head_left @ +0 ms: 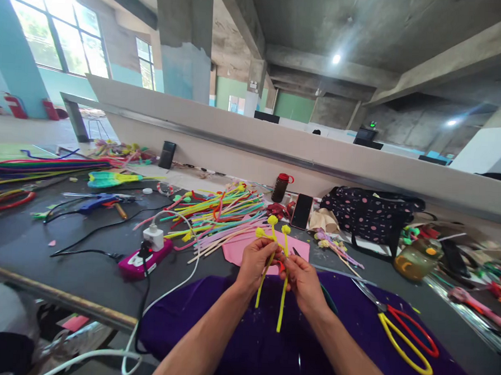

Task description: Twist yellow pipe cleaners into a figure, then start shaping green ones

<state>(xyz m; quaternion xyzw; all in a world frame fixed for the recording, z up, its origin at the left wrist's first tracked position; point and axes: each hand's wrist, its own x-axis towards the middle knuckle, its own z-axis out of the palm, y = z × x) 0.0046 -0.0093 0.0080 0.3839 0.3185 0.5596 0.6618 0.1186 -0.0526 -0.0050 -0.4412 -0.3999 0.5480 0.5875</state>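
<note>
Purple cloth (pixel 234 343) spreads beneath both forearms. Above it, yellow pipe-cleaner stems (pixel 281 309) with curled tips stand upright between the hands. The left hand (pixel 255 263) and the right hand (pixel 303 281) each pinch them with fingers closed. Just behind lies a pink sheet (pixel 241 248), then a pile of coloured pipe cleaners (pixel 219 214). Scissors (pixel 406 335) rest to the right.

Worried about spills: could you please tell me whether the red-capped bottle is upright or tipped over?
Upright: the bottle stands on its base on the table, with its red cap on top.
</note>
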